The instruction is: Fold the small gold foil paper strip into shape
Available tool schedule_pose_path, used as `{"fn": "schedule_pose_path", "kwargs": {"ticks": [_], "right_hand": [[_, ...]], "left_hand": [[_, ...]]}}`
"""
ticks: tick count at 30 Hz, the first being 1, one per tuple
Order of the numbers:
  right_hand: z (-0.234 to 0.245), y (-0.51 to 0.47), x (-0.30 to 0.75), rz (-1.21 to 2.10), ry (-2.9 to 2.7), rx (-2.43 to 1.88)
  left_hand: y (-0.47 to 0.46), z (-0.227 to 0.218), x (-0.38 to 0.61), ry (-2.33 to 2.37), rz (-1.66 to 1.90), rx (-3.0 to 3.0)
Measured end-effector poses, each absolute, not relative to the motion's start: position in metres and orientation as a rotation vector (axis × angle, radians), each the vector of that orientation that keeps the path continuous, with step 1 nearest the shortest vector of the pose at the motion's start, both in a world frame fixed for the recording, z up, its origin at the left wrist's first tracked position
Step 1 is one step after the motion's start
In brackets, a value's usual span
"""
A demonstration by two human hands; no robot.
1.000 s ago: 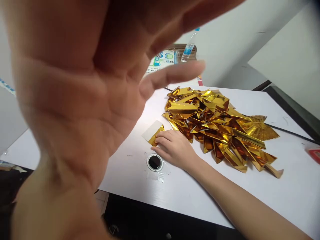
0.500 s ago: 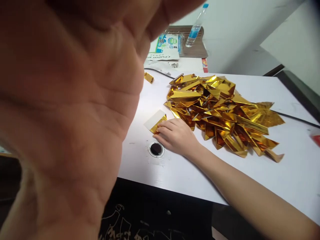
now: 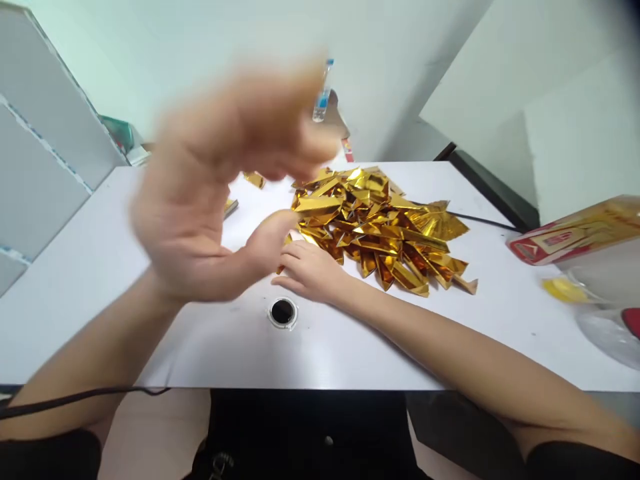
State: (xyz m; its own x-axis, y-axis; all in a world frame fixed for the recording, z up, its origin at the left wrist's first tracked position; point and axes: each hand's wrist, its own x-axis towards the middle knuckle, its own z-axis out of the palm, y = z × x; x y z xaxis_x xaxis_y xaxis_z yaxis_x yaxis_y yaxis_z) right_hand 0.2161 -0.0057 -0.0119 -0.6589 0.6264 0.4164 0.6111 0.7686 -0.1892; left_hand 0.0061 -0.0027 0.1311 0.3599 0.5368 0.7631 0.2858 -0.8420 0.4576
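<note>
The left hand is raised in the air in front of the camera, blurred, palm turned toward the right, fingers spread and loosely curled, thumb pointing right. Its bare forearm runs down to the near left, ending in a dark sleeve. The right hand lies flat, palm down, fingers together and pointing left. Its bare forearm stretches back to the near right, where a dark sleeve begins.

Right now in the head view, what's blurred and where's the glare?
Head view: left hand is motion-blurred, open in mid-air; right hand is sharp, flat on the table; gold foil pile throws bright glare; frame edges are soft and bowed.
</note>
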Motion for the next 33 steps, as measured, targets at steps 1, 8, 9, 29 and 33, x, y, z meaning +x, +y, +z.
{"fn": "schedule_pose_path", "kwargs": {"ticks": [1,8,9,29,33], "right_hand": [[-0.011,-0.001,0.215,0.046,-2.507,-0.926],[-0.019,0.011,0.207,-0.097,-2.414,-0.901],[-0.022,0.011,0.208,-0.119,-2.398,-0.889],[-0.018,0.0,0.222,0.071,-2.35,-0.98],[-0.02,0.003,0.218,-0.104,-2.442,-0.917]], "left_hand": [[0.004,0.119,0.01,0.639,1.509,2.42],[0.033,0.02,-0.005,0.731,1.16,2.63],[0.033,0.013,-0.009,0.717,1.025,2.631],[0.029,0.005,-0.018,0.734,0.646,2.684],[0.025,0.006,-0.022,0.759,0.693,2.618]]}}
